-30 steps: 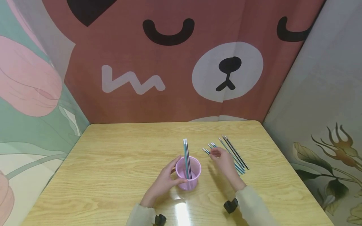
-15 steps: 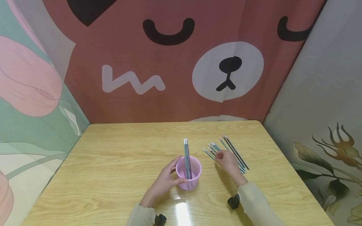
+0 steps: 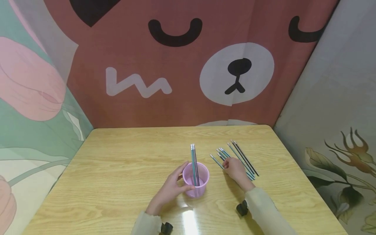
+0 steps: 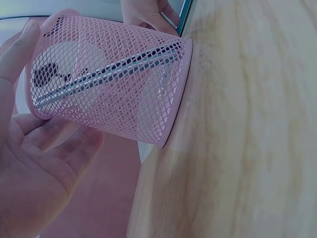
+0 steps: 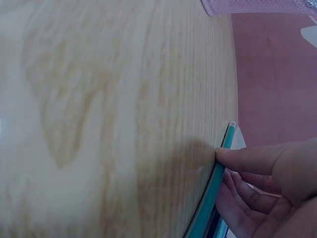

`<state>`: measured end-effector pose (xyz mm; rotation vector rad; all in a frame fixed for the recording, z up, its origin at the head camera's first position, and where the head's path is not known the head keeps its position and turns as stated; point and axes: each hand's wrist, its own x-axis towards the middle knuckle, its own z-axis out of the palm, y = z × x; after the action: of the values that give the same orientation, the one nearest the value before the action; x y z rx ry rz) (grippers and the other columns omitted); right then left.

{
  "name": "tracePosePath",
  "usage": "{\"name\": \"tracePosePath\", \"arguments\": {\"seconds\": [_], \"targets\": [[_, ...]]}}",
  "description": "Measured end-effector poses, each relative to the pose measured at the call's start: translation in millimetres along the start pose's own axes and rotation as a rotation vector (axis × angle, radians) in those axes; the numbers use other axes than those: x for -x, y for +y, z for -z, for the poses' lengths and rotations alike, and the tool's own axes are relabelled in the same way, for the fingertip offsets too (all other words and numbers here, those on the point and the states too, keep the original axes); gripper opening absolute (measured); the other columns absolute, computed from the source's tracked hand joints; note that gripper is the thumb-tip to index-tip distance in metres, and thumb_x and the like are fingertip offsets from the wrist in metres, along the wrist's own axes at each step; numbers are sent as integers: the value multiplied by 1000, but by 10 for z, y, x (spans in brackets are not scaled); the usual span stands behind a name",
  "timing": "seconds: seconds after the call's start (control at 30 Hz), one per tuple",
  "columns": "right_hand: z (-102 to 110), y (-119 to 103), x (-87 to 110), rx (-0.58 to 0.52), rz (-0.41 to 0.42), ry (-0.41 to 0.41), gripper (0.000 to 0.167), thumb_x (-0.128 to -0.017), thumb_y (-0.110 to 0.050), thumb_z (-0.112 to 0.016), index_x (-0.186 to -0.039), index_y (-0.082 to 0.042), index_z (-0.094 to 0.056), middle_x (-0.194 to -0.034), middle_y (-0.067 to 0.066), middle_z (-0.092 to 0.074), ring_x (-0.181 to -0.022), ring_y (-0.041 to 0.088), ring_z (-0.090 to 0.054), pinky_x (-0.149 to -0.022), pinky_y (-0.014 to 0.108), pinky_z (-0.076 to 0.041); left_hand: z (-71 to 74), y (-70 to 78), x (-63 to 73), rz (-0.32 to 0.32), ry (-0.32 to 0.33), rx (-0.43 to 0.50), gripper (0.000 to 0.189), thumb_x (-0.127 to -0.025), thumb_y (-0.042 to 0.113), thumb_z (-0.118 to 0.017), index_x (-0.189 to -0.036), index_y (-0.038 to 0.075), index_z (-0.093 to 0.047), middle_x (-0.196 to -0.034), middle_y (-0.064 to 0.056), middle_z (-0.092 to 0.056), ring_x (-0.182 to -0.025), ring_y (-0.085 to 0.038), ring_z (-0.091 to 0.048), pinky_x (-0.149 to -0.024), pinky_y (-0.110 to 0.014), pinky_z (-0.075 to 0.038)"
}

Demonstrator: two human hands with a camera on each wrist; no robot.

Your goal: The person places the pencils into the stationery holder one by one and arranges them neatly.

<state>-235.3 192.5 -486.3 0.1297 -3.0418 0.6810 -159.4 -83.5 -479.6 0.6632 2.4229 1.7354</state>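
Note:
A pink mesh pen cup (image 3: pixel 195 193) stands upright on the table, with teal and dark striped pencils (image 3: pixel 193 160) leaning inside it. My left hand (image 3: pixel 168 189) holds the cup from its left side, thumb and fingers spread round the wall near the rim. To the right of it, my right hand (image 3: pixel 236 169) is low over a spread of pencils. In the right wrist view, its thumb and fingers pinch a teal pencil (image 5: pixel 212 193) lying close along the tabletop. More pencils show beneath those fingers, partly hidden by the hand.
Several teal and dark pencils (image 3: pixel 242 155) lie side by side, slanting, on the right part of the wooden table (image 3: pixel 117 163). Behind the table hangs a reddish-brown cloth (image 3: pixel 132 111) printed with a bear. Patterned cloths also hang at both sides.
My right hand has shifted slightly right and down along the pencils, uncovering their ends, and now pinches the nearest teal one. The left hand and cup have stayed in place.

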Motion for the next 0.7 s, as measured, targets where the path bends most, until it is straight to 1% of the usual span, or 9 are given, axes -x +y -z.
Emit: {"name": "tracePosePath", "arguments": {"seconds": [0.1, 0.17, 0.3, 0.37, 0.47, 0.57, 0.7], "targets": [[12, 4, -2, 12, 19, -8, 10, -72, -1, -74, -79, -7, -69, -70, 0, -66, -65, 13, -57, -59, 28, -48, 2, 2, -1, -3, -3, 0, 92, -79, 28, -78, -151, 4, -27, -156, -18, -31, -141, -38, -36, -114, -52, -38], [27, 11, -5, -8, 21, -37, 8, -74, -2, -73, -80, -6, -70, -72, 1, -66, -66, 14, -57, -60, 28, -49, 3, 3, -2, -3, -5, 5, 92, -79, 28, -78, -151, 3, -27, -156, -18, -31, -141, -38, -36, -114, -52, -38], [62, 29, -20, -123, -5, -125, 9, -79, -2, -70, -87, -1, -71, -81, 6, -69, -73, 16, -59, -68, 32, -55, 4, 1, -4, -1, -8, 8, 92, -79, 28, -78, -151, 3, -27, -156, -18, -31, -140, -39, -37, -113, -53, -38], [78, 34, -28, -178, -32, -164, 11, -81, -3, -68, -91, 0, -71, -87, 8, -70, -79, 18, -61, -73, 34, -56, 5, -1, -5, 0, -10, 7, 92, -79, 28, -78, -151, 3, -26, -156, -18, -31, -140, -39, -37, -113, -53, -38], [96, 43, -40, -211, -46, -196, 14, -84, -5, -67, -96, 1, -71, -93, 11, -71, -84, 20, -63, -75, 35, -57, 5, -4, -4, 3, -11, 7, 92, -79, 28, -78, -151, 3, -26, -156, -18, -31, -140, -39, -37, -113, -54, -38], [111, 41, -43, -236, -67, -210, 16, -85, -6, -66, -99, 1, -71, -94, 12, -70, -83, 20, -63, -72, 32, -56, 5, -4, -3, 6, -10, 10, 93, -79, 28, -78, -152, 3, -26, -156, -18, -31, -140, -40, -37, -113, -54, -38], [137, 20, -38, -287, -120, -216, 19, -86, -7, -65, -102, 2, -69, -91, 11, -70, -74, 16, -61, -63, 25, -54, 4, -5, -1, 6, -9, 10, 92, -79, 29, -78, -152, 4, -26, -157, -18, -31, -140, -39, -37, -114, -54, -37]]}}
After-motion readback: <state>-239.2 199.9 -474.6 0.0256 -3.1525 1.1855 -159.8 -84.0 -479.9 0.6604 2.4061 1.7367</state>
